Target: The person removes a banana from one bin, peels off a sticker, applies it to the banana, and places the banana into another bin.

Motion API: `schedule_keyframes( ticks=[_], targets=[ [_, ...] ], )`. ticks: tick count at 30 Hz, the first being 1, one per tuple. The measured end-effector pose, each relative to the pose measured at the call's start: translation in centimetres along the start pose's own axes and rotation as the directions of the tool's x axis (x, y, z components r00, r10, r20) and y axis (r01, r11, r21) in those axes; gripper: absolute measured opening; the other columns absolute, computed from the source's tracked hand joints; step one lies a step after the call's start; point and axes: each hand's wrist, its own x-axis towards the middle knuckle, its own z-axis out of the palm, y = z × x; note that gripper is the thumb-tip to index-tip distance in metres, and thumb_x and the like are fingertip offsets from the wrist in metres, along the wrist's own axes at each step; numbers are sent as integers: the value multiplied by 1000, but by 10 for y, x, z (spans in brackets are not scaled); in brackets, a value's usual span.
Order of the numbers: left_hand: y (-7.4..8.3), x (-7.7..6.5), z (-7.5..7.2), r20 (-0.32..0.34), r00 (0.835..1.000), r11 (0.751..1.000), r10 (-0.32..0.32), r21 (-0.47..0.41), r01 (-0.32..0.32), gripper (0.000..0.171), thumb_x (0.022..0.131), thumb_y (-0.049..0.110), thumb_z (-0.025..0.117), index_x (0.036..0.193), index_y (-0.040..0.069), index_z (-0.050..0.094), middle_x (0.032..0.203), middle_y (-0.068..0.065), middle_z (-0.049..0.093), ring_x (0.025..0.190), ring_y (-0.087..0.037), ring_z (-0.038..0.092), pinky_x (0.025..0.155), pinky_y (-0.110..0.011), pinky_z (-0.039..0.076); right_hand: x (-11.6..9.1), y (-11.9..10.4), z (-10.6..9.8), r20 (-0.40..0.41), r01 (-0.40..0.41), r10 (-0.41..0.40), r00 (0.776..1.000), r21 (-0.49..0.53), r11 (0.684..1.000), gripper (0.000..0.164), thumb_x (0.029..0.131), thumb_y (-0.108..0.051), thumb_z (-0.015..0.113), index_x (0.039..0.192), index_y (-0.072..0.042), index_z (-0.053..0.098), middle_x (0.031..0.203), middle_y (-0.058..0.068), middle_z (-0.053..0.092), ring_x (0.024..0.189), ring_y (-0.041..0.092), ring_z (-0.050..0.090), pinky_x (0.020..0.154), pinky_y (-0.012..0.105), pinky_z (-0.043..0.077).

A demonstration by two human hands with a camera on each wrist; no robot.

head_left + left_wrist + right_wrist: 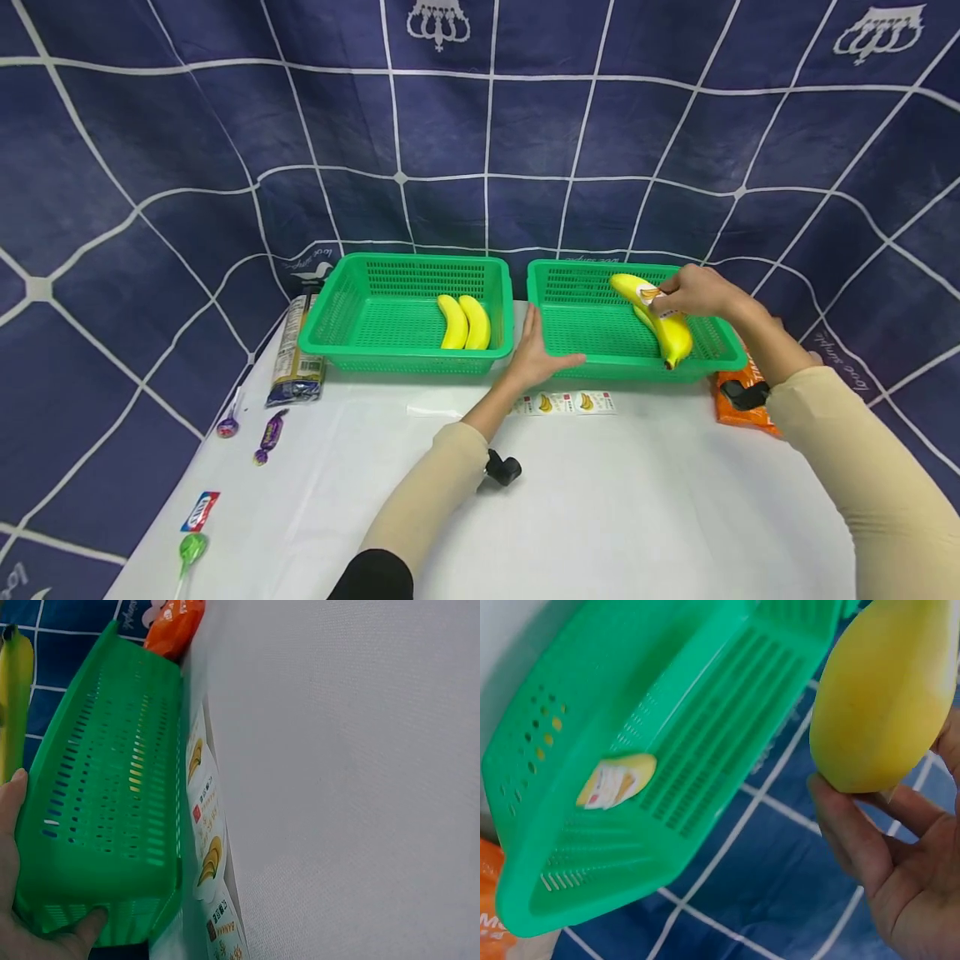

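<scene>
My right hand [697, 292] holds a yellow banana [675, 340] with a printed label [649, 295], raised over the right green basket [585, 367]. In the right wrist view its thumb and fingers grip the banana [885, 697] from below. Another labelled banana [637, 774] lies in that basket, mostly hidden by the held one in the head view. My left hand [531, 358] rests at the near left corner of the right basket, fingers straight and thumb spread along the front rim. Two bananas [477, 323] lie side by side in the left green basket [412, 363].
A strip of banana stickers [566, 403] lies before the baskets. Left of them are a dark packaged bag [296, 358], a purple wrapped candy [270, 435], lollipops [192, 548] and a small red-blue wrapper [200, 511]. An orange bag [738, 408] sits by my right forearm. A blue curtain hangs behind.
</scene>
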Motion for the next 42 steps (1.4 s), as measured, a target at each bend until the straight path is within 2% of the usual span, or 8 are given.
schedule_keyframes(
  ticks=[4,10,15,18,25,30,37,42],
  targets=[
    [-2,1,0,-5,1000,1000,8,-4,-9,125,74,51,80,157,10,-5,166,0,-13,152,-30,9,119,-51,26,23,15,-4,30,3,-4,1000,30,1000,46,87,-31,64,109,9,71,86,14,74,66,16,62,60,29,52],
    [-3,2,1,-13,1000,1000,2,5,-1,125,74,51,80,157,9,-3,166,1,-12,152,-32,10,119,-52,26,48,29,-3,126,-72,59,990,99,992,55,90,-33,64,118,14,63,108,26,70,81,20,68,77,42,60],
    [-1,2,0,-12,1000,1000,-10,3,10,124,74,50,80,157,10,-4,166,2,-13,152,-32,11,119,-51,27,67,45,3,160,-92,74,984,104,990,48,90,-32,64,110,11,69,82,10,70,72,15,61,71,33,58],
    [-2,2,1,-13,1000,1000,-18,6,18,125,74,51,80,157,11,-4,165,3,-13,152,-32,13,119,-51,27,77,54,6,184,-114,94,979,105,988,47,91,-32,64,109,10,69,68,-2,59,64,13,52,67,29,55],
    [-2,1,1,-14,1000,1000,-23,16,23,125,73,51,81,157,11,-3,166,4,-12,151,-31,13,118,-51,28,94,71,14,266,-174,126,956,165,971,48,93,-32,63,114,11,66,90,5,64,75,13,56,80,35,60],
    [-1,1,1,-23,1000,1000,-18,23,18,125,74,50,81,157,11,-3,166,2,-13,152,-31,13,119,-51,28,102,77,24,318,-198,137,938,169,965,41,93,-31,64,105,7,70,78,2,55,70,14,51,81,37,60],
    [-1,1,1,-29,1000,999,-13,38,14,124,74,50,81,157,11,-3,165,3,-12,152,-30,14,118,-50,28,112,85,37,367,-239,161,916,177,955,40,90,-23,69,106,13,64,94,15,70,77,15,67,79,38,60],
    [-1,0,1,-24,999,999,-22,41,23,124,74,50,81,157,11,-2,165,4,-12,152,-29,14,118,-50,29,117,87,43,380,-261,186,906,156,953,29,87,-24,72,92,4,68,80,5,66,72,15,64,77,35,60]
  ],
)
